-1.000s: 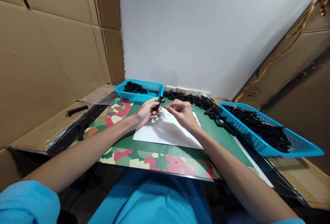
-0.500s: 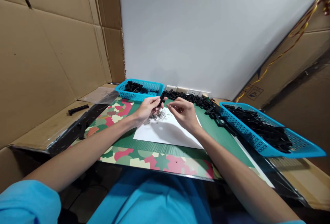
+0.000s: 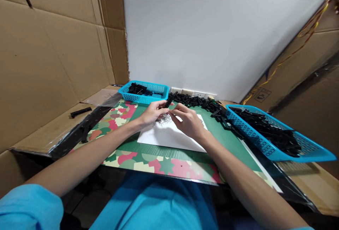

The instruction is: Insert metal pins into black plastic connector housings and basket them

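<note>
My left hand point(image 3: 153, 112) is closed around a small black plastic part point(image 3: 168, 101), which sticks up past the fingers. Beside it, my right hand point(image 3: 188, 120) is pinched, its fingertips meeting the lower end of that part. Whatever the right fingers hold is too small to name. Below both hands a heap of tiny shiny metal pieces point(image 3: 164, 119) lies on a white sheet of paper point(image 3: 161, 139). The hands partly cover the heap.
A blue basket point(image 3: 140, 99) with black parts stands at the back left, and a larger blue basket point(image 3: 261, 147) at the right. Between them runs a pile of black parts point(image 3: 197, 101). One black piece point(image 3: 81, 112) lies on cardboard at left. A white wall point(image 3: 212, 39) rises behind.
My right hand has moved left, so its fingertips now meet the black part. My left hand has tilted the part slightly and stays almost in place.
</note>
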Motion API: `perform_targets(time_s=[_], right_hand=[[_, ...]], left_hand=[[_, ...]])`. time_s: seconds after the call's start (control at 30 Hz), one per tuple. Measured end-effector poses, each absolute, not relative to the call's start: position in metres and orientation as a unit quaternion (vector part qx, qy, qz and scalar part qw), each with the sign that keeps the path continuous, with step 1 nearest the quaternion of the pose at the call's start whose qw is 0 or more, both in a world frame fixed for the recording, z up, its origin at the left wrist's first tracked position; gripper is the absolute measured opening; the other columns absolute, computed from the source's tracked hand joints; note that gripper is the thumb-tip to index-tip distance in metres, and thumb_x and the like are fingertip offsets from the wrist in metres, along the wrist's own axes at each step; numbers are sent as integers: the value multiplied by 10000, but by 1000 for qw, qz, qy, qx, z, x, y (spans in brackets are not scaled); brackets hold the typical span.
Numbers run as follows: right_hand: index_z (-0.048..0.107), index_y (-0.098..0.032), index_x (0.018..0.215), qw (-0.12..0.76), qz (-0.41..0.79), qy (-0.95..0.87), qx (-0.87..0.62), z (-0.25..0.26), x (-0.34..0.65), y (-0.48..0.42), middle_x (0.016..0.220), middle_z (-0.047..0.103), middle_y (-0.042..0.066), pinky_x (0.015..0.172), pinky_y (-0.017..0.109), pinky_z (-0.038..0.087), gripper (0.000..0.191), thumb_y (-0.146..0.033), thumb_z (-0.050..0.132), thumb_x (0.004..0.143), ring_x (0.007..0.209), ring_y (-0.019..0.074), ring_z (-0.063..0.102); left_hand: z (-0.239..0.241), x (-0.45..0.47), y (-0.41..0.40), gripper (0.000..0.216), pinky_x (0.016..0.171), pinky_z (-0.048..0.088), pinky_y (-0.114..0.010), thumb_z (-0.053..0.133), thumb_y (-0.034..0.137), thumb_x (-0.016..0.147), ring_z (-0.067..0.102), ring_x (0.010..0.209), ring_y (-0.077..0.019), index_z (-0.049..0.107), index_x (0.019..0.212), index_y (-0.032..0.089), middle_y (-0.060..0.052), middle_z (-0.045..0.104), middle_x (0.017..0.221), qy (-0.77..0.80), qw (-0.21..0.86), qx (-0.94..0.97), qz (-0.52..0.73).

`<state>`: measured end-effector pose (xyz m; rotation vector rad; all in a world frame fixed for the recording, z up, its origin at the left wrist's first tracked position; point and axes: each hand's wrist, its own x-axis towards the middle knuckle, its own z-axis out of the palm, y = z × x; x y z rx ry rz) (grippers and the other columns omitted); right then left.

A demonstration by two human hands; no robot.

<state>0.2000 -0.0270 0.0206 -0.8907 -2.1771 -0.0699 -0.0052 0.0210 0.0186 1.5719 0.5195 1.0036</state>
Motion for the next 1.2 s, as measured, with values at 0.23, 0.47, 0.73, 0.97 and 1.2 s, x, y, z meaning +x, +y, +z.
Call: perform_targets(time_s=[0.23, 0.47, 0.73, 0.97, 1.2], right_hand=[[752, -210, 1122, 413, -83, -844, -331, 18, 201, -24, 968, 640, 68, 694, 288, 478, 192, -260, 574, 1071, 776, 154, 613], [771, -213, 1105, 411, -104, -844, -328, 19, 199, -27, 918, 661, 58, 651, 263, 457, 200, -238, 576, 1070, 713, 135, 598], [792, -204, 959, 446, -85, -823, -342, 16, 198, -23, 786, 636, 19, 604, 251, 389, 166, -233, 643, 1026, 619, 108, 533], [724, -179, 808, 457, -63, -823, -331, 13, 193, -23, 713, 584, 2, 579, 244, 349, 210, -209, 657, 1005, 575, 95, 471], [709, -176, 791, 459, -59, -824, -327, 8, 193, -20, 717, 592, 6, 585, 238, 349, 208, -179, 642, 988, 582, 98, 479]], left_hand=[[19, -5, 21, 400, 554, 194, -265, 706, 303, 912, 323, 588, -92, 690, 1269, 124, 30, 412, 726, 219, 592, 656, 413], [15, -4, 23, 382, 544, 180, -268, 704, 294, 904, 314, 582, -96, 696, 1249, 129, 30, 398, 709, 214, 610, 646, 406], [20, -4, 18, 357, 563, 269, -256, 618, 452, 1000, 402, 640, -109, 682, 1178, 150, -39, 550, 887, 198, 622, 621, 434], [21, -1, 15, 369, 565, 273, -256, 622, 497, 1008, 395, 623, -107, 657, 1125, 149, -31, 545, 858, 188, 592, 653, 434], [19, -2, 15, 378, 547, 288, -234, 606, 511, 1026, 425, 630, -103, 657, 1131, 151, -17, 532, 833, 187, 549, 692, 429]])
